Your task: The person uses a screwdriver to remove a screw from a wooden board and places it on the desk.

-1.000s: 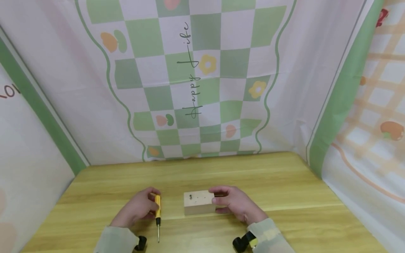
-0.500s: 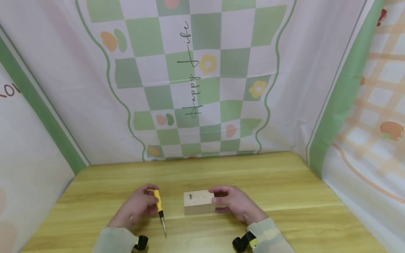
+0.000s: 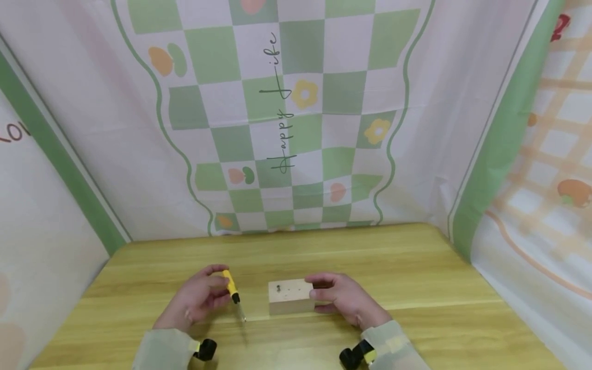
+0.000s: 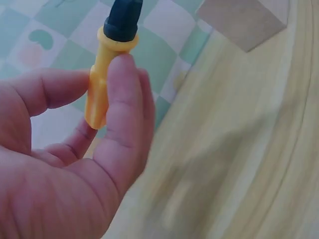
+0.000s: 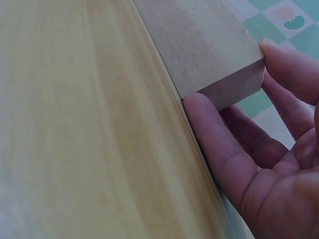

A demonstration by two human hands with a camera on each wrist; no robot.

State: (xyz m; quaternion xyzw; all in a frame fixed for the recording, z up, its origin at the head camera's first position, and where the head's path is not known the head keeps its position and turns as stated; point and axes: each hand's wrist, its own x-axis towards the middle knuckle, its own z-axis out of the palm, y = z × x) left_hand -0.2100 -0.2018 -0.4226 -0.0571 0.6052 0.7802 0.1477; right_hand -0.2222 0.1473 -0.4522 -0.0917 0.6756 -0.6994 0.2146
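Observation:
My left hand (image 3: 201, 294) pinches a screwdriver (image 3: 230, 283) by its yellow handle, between thumb and fingers. The screwdriver's black collar and thin metal shaft slant down to the right, the tip short of the block and above the table. In the left wrist view, the handle (image 4: 101, 79) shows between the fingers; the shaft is out of frame. A pale wooden block (image 3: 291, 297) lies on the table, with small dark holes and one dark screw-like piece at its top left. My right hand (image 3: 344, 298) grips the block's right end, thumb and fingertips on its edges (image 5: 239, 82).
The wood-grain table (image 3: 361, 252) reaches back to a green-and-white checked cloth (image 3: 305, 133). Cloth also hangs at both sides. Black wrist cameras (image 3: 207, 350) sit near the cuffs.
The left hand has risen a little away from me. The screwdriver's tip has swung up and right, closer to the block. My right hand and the block have stayed put.

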